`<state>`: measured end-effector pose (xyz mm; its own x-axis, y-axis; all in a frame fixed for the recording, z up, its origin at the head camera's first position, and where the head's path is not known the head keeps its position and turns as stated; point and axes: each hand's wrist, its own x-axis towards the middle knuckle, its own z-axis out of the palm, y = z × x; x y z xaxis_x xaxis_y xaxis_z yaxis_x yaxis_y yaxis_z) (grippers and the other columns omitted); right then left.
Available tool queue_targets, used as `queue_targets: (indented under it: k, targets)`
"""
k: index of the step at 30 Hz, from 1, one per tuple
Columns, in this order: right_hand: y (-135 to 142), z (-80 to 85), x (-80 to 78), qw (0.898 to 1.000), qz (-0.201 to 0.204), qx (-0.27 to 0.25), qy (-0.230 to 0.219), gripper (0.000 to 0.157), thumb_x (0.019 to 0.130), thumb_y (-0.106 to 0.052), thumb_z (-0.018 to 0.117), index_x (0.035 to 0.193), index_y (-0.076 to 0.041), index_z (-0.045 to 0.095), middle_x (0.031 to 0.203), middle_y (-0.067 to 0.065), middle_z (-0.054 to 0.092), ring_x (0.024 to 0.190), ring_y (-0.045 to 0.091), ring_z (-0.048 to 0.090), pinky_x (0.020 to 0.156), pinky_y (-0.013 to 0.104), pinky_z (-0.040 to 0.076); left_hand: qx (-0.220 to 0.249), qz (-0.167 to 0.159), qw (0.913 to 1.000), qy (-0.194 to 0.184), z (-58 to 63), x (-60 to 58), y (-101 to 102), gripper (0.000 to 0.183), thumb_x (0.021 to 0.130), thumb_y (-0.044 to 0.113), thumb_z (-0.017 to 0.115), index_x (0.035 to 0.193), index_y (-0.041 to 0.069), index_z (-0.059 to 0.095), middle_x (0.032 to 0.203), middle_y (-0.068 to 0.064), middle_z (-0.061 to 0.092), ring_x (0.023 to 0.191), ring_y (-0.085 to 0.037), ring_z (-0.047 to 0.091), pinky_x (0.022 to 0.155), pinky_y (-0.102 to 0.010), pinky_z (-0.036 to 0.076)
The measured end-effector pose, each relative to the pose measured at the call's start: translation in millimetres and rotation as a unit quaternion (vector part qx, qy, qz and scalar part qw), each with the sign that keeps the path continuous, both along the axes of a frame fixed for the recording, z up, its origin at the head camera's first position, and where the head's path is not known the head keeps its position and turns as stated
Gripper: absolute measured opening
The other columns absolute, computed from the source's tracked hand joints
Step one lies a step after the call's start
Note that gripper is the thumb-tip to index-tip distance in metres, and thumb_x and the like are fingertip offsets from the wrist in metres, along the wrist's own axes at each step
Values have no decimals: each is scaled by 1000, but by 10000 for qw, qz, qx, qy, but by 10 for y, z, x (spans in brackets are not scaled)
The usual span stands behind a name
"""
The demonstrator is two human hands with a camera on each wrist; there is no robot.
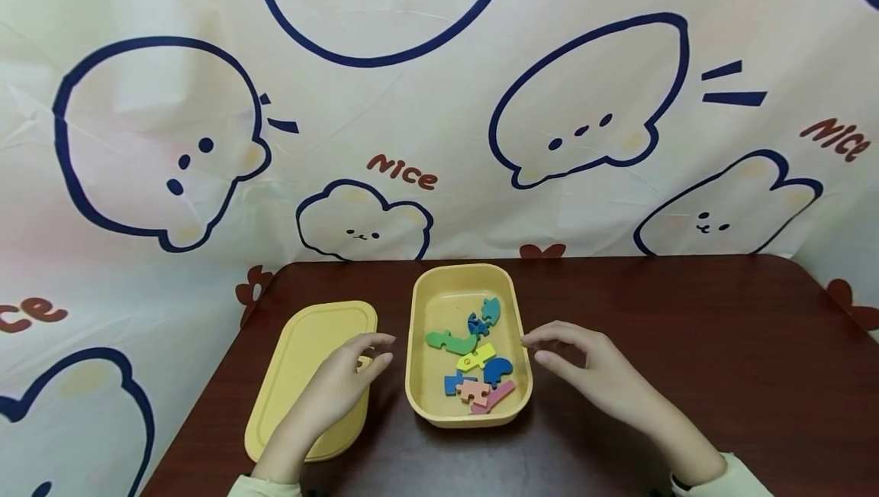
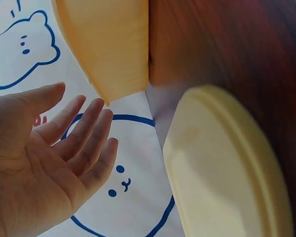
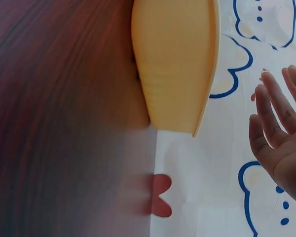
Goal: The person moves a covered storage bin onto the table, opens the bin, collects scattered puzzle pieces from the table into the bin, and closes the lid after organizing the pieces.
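A yellow box (image 1: 410, 386) stands on the table with jigsaw puzzle pieces inside. Among them are a green piece (image 1: 449, 342), a yellow piece (image 1: 474, 359), a salmon piece (image 1: 472, 392) and a teal piece (image 1: 491, 311). To the left of the box, my left hand (image 1: 338, 386) hovers over the yellow lid (image 1: 305, 340) with relaxed fingers, holding nothing. My right hand (image 1: 600, 371) is at the box's right side, its loosely bent fingertips right by the rim. Both wrist views show empty palms, with the box's outer wall (image 2: 111, 44) beyond the left hand's fingertips.
The dark wooden table (image 1: 687, 344) reaches back to a white cloth (image 1: 453, 115) printed with blue outlined animals. The lid lies flat on the left, partly covered by the left hand and forearm.
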<state>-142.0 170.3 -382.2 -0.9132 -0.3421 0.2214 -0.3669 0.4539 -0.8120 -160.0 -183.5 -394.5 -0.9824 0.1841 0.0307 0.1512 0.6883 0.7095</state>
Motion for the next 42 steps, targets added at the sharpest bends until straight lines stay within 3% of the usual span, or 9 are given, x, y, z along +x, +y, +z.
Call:
queue_targets:
  k: [6,13,23,32,42]
  targets:
    - [129,-36,16,9997,-187,78,104,17,100,-29,61,114,-31,70,112,-16,67,106,8,62,91,44,49,-96,-54,9999,-29,38,-27,-86,31,100,23,61,129,11,64,125,-5,64,114,-25,59,98,-50,43]
    - [234,-85,7,9992,-349,38,208,18,100,-28,61,115,-32,69,111,-17,68,105,8,63,87,31,50,-456,-52,9987,223,58,-52,-165,29,100,22,61,127,12,66,126,-4,64,112,-25,61,96,-50,45]
    - [287,-125,-28,9989,-426,20,199,17,100,-26,62,115,-30,70,111,-15,69,102,8,64,84,30,51,-975,37,9935,583,16,-166,-312,27,99,18,62,124,11,67,126,-8,64,113,-30,60,93,-52,47]
    - [272,-152,-76,9990,-440,32,110,17,100,-30,62,115,-31,70,109,-16,69,103,8,64,86,32,51,-1081,-109,9915,710,96,-269,-490,29,100,15,60,127,6,65,127,-12,63,114,-34,59,95,-53,46]
    - [265,-156,-62,9990,-443,52,-21,17,99,-31,62,114,-30,70,107,-16,69,103,8,64,89,36,51,-1133,-30,9923,490,108,-517,-671,33,102,19,57,132,5,61,133,-18,58,121,-40,53,96,-59,43]
